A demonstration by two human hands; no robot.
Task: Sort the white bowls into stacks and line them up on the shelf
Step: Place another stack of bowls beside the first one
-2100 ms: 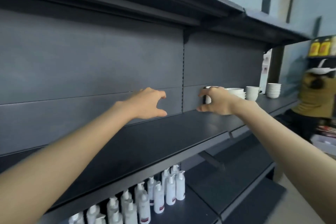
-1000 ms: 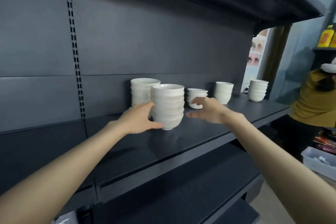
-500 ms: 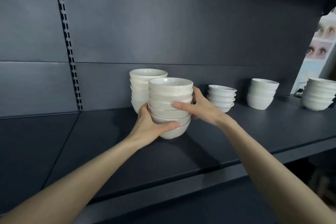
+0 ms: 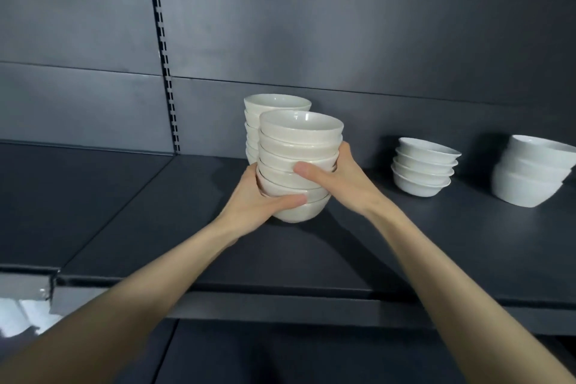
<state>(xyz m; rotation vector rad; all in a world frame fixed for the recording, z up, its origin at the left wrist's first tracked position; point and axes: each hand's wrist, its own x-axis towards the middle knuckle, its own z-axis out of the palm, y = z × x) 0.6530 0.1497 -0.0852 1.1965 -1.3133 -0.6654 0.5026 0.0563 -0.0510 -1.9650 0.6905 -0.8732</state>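
The left hand (image 4: 258,199) and right hand (image 4: 338,179) clasp the front stack (image 4: 299,142) round its lower half, so any tilt could spill the top bowls or knock the rear stack (image 4: 276,103).

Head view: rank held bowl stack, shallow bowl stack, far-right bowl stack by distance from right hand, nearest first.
1. The held bowl stack: gripped by the right hand, on its left.
2. The shallow bowl stack: apart, to the hand's right.
3. The far-right bowl stack: beyond that, at the frame's right edge.

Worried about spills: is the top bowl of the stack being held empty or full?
Empty: the top bowl of the stack gripped by the left hand and right hand shows only bare white inside.
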